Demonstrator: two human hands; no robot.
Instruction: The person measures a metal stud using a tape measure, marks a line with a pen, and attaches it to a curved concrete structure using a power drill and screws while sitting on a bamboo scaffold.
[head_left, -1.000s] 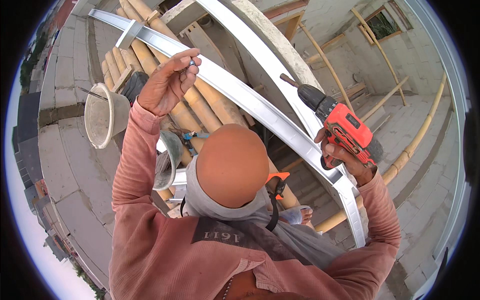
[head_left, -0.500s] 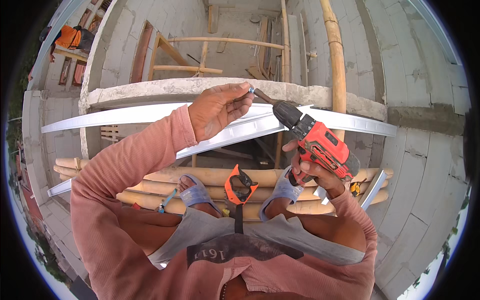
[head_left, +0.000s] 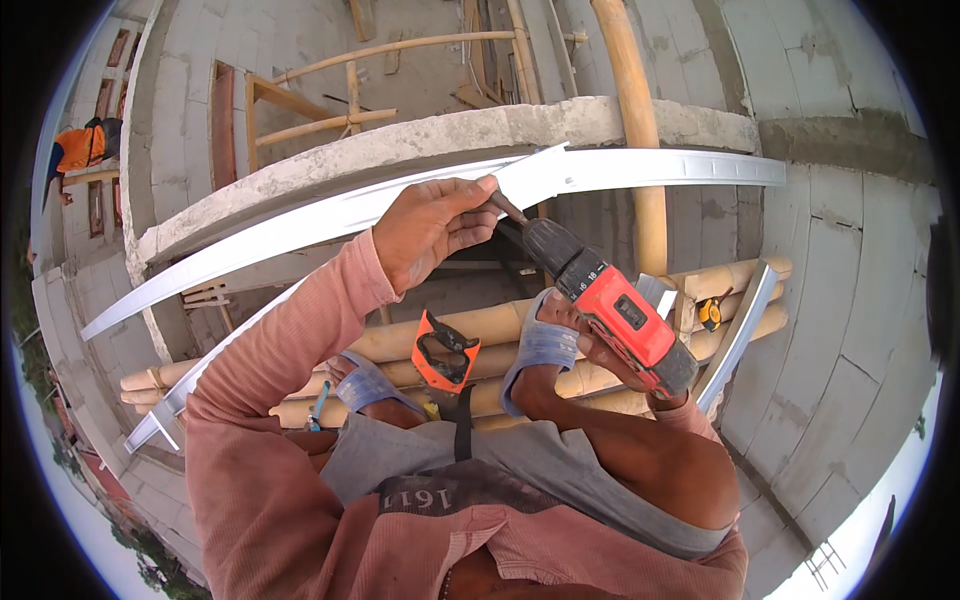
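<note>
Red cordless drill (head_left: 625, 318): held toward three o'clock by the right hand (head_left: 604, 360), its visible fingers curled against the body, the handle being hidden.
Black chuck (head_left: 550, 245): filled by a driver bit (head_left: 508, 206), which is aimed toward eleven o'clock.
Left hand (head_left: 437, 225): placed at eleven o'clock, thumb and fingertips pinched at the bit's tip; what is enclosed there cannot be told.
Blue sandals (head_left: 555, 338): each filled by a foot (head_left: 562, 308), at four and eight o'clock.
Metal channel (head_left: 710, 167): laid at two o'clock.

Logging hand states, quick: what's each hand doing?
Left hand: pinched closed at the driver bit; contents hidden.
Right hand: closed, holding the red drill.
</note>
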